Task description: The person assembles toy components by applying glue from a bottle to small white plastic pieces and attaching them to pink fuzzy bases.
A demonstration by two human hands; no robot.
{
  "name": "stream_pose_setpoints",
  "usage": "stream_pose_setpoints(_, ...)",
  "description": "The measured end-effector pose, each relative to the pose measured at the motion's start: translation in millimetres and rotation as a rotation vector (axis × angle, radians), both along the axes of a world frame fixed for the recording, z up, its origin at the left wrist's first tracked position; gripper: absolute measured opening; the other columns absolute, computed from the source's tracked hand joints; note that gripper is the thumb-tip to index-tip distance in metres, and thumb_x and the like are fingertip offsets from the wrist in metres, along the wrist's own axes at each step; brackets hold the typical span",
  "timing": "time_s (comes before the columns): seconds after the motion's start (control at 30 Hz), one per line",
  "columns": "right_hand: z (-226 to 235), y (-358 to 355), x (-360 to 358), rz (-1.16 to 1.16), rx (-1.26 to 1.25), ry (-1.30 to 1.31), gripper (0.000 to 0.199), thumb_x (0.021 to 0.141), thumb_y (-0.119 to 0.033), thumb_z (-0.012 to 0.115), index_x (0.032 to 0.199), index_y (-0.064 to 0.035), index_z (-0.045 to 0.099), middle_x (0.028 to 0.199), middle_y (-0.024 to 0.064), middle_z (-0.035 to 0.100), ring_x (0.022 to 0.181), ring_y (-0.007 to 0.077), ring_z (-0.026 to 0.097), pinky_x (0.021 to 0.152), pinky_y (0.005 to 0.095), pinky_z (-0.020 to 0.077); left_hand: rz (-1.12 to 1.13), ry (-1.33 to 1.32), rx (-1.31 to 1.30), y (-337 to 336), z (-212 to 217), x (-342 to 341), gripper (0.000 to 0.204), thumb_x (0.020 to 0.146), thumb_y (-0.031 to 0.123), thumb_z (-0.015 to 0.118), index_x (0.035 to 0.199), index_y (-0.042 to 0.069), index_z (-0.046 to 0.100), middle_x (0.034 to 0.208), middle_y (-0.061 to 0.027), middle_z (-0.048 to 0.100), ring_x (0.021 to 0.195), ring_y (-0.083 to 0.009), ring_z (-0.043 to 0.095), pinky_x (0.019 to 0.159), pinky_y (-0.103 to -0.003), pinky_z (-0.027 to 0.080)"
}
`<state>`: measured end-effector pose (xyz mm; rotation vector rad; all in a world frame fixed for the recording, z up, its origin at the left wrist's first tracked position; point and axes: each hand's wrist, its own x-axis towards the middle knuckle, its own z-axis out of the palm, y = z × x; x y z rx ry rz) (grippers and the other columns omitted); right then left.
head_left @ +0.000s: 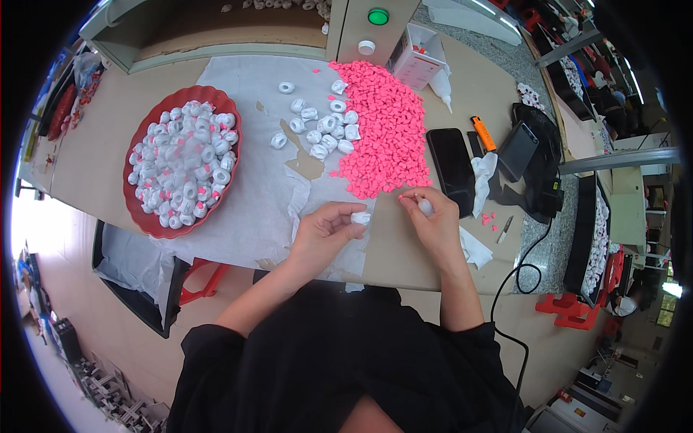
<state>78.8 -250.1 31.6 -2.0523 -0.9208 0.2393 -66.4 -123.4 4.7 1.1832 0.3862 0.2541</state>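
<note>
A small white rounded piece with a crinkled surface (361,217) sits above the near edge of a beige worktable (86,159), pinched between the narrowed thumb and fingers of the left hand (323,229); the right hand (435,220), fingers drawn close, holds a tiny pink piece (401,197) at its tips and a small pale object (424,206) against the fingers, which partly hide it.

At left, a red scalloped-rim bowl (128,184) is heaped with white rounded pieces and pink bits; below the table edge, a black rectangular bin (172,299) holds a pale lining; at the far side, an open white box (419,66) has something reddish inside, a white nozzle bottle (442,86) lying beside it.

A broad heap of bright pink pieces (382,130) lies just beyond the hands, its left side meeting loose white rounded pieces (328,143) on a torn white sheet (245,231); to the right lie a black phone (452,172), an orange cylindrical tool (484,133) and a crumpled white tissue (482,180).

The count: one bowl, one bin, one box, one phone; about sixteen loose white pieces; pink pieces too many to number.
</note>
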Motion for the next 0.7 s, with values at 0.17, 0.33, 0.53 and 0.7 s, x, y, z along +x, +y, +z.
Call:
stream_pose_setpoints(0.17, 11, 3, -32, 0.095, 0.203, 0.622, 0.01, 0.072, -0.005, 0.064, 0.08, 0.0001, 0.061, 0.074, 0.0014, 0.06, 0.069, 0.0052, 0.051, 0.062, 0.0185, 0.0407, -0.011, 0.002, 0.091, 1, 3, 0, 0.026, 0.079, -0.001, 0.053, 0.105, 0.001, 0.053, 0.082, -0.0026, 0.054, 0.076, -0.0082, 0.053, 0.069, -0.021, 0.043)
stream_pose_setpoints(0.33, 6, 4, -34, 0.111, 0.216, 0.668, 0.01, 0.071, -0.004, 0.065, 0.079, -0.0005, 0.06, 0.073, 0.0012, 0.058, 0.068, 0.0056, 0.051, 0.062, 0.0191, 0.041, -0.022, 0.01, 0.124, -1, 5, -1, 0.026, 0.08, 0.0, 0.052, 0.105, 0.002, 0.053, 0.087, -0.0044, 0.053, 0.076, -0.0096, 0.053, 0.07, -0.021, 0.043)
stream_pose_setpoints(0.53, 4, 6, -32, 0.1, 0.165, 0.641, 0.015, 0.068, -0.004, 0.067, 0.076, -0.0016, 0.055, 0.072, 0.0, 0.055, 0.068, 0.0061, 0.05, 0.062, 0.02, 0.0413, -0.033, 0.019, 0.227, 0, 4, -2, 0.024, 0.078, 0.0, 0.053, 0.103, 0.001, 0.055, 0.089, -0.0056, 0.054, 0.078, -0.0102, 0.053, 0.069, -0.022, 0.043)
stream_pose_setpoints(0.7, 5, 7, -29, 0.122, 0.111, 0.647, 0.017, 0.067, -0.004, 0.068, 0.077, -0.0015, 0.054, 0.073, 0.001, 0.055, 0.07, 0.0064, 0.05, 0.063, 0.0206, 0.0416, -0.043, 0.015, 0.25, 1, 7, -3, 0.024, 0.078, -0.001, 0.053, 0.101, 0.001, 0.055, 0.09, -0.0067, 0.054, 0.079, -0.0106, 0.053, 0.069, -0.022, 0.043)
